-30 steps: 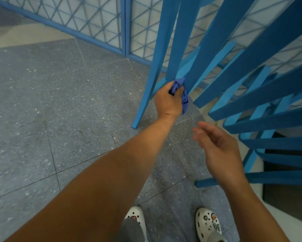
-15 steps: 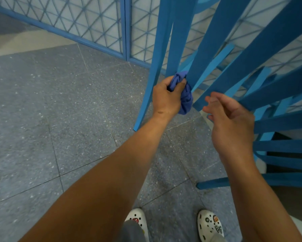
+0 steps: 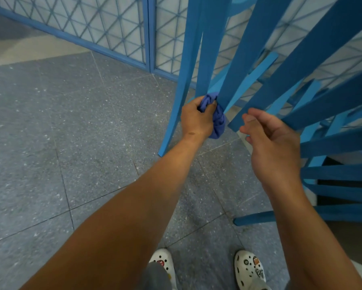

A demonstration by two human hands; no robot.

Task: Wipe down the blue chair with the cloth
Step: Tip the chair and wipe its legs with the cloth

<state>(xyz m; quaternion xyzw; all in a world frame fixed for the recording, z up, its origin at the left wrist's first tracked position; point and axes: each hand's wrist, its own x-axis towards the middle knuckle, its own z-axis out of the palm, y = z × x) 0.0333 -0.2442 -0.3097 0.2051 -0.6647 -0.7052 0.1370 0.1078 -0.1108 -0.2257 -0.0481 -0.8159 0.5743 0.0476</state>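
Blue chair (image 3: 259,65) fills the upper right: painted wood slats and legs fanning out at steep angles, darker blue on broad faces, lighter blue on thinner rails behind. One leg tip rests on the grey speckled floor tiles (image 3: 71,132) at centre; another slat end sits low on the right near the feet. Cloth (image 3: 216,120) is purple-blue, bunched into a wad, pressed against the lower ends of two near-vertical slats.

Left hand (image 3: 197,120) reaches fwd w/ arm extended, fingers curled tight around the cloth, thumb on top, knuckles toward camera. Right hand (image 3: 272,139) is raised just beside it, apart from the cloth, fingers loosely curled and half open, holding nothing; fingertips near the end of a diagonal slat, contact can't be told.

Count: 1 cloth, 2 hands, 2 white clogs (image 3: 249,268) w/ charms at bottom edge, 2 lattice panels (image 3: 104,24) in blue frames behind.
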